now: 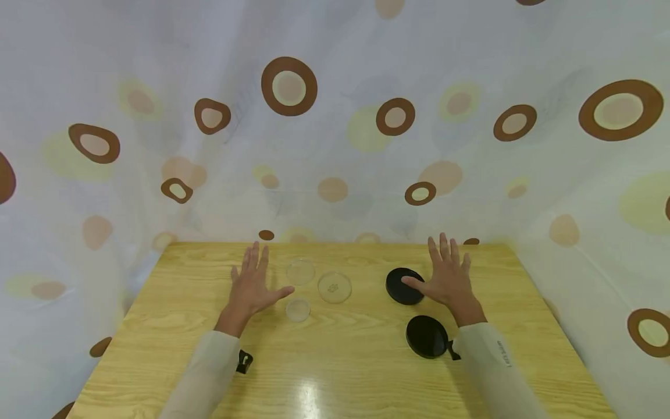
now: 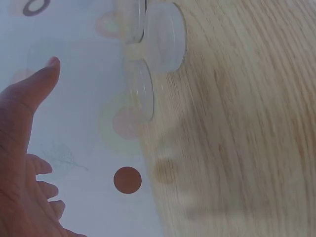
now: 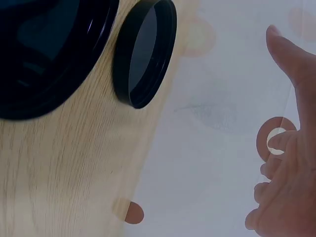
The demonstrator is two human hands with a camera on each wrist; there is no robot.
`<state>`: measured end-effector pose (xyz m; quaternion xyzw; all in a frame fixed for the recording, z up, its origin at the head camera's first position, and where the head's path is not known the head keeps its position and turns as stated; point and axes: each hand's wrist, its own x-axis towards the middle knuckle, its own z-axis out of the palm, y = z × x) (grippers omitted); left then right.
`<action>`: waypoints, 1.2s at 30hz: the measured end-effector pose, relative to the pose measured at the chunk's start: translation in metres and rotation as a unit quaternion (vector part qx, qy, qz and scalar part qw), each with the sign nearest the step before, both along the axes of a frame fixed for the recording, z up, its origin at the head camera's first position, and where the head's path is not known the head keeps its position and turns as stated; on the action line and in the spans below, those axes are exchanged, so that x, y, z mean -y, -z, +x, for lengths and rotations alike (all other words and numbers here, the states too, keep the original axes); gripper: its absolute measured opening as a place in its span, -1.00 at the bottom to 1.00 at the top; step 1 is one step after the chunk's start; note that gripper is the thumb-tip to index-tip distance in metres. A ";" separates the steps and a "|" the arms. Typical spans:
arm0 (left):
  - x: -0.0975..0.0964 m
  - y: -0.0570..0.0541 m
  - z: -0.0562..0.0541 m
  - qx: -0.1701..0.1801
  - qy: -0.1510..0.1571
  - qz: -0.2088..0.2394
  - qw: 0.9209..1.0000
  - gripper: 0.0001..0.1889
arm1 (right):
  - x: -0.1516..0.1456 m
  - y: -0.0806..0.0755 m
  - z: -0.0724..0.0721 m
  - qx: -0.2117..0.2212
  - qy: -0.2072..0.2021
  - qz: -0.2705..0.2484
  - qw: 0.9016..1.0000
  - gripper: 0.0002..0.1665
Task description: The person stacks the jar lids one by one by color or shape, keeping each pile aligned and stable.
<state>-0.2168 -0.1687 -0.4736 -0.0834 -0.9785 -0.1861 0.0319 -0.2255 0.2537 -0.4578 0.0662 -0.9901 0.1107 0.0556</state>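
My left hand (image 1: 252,288) is held over the left side of the table with fingers spread and nothing in it. Beside its thumb lie three clear, shallow round dishes: one at the back (image 1: 300,272), a wider one (image 1: 335,287) with a small mark in its middle, and a smaller one (image 1: 298,310) nearer me. On the other side my right hand (image 1: 449,283) is also spread and holds nothing. Its thumb overlaps a black round shallow dish (image 1: 400,294) in the head view. A second black dish (image 1: 427,336) lies nearer me, close to the right sleeve.
All the dishes stand on a wood-grain table (image 1: 345,372). A pale curtain (image 1: 335,145) with brown rings rises behind the back edge and along both sides. Black straps (image 1: 243,361) show at the sleeves.
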 end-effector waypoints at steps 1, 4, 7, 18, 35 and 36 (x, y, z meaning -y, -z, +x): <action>-0.001 0.001 0.000 -0.002 0.002 0.000 1.000 0.20 | 0.002 0.001 0.000 -0.001 -0.002 -0.004 1.000 0.32; -0.004 0.003 0.001 -0.010 0.006 -0.004 1.000 0.19 | 0.008 0.002 -0.002 0.002 -0.009 -0.014 1.000 0.32; -0.007 0.006 -0.001 -0.014 0.009 -0.011 1.000 0.19 | 0.014 0.004 -0.005 0.005 -0.017 -0.030 0.999 0.32; -0.015 0.012 -0.006 -0.008 0.021 -0.005 1.000 0.20 | 0.032 0.010 -0.012 0.015 -0.044 -0.078 0.996 0.32; -0.029 0.018 -0.008 0.005 0.033 0.034 0.999 0.17 | 0.061 0.017 -0.016 0.059 -0.058 -0.123 0.989 0.31; -0.030 0.018 -0.008 0.007 0.033 0.035 0.999 0.17 | 0.063 0.017 -0.016 0.062 -0.059 -0.125 0.988 0.31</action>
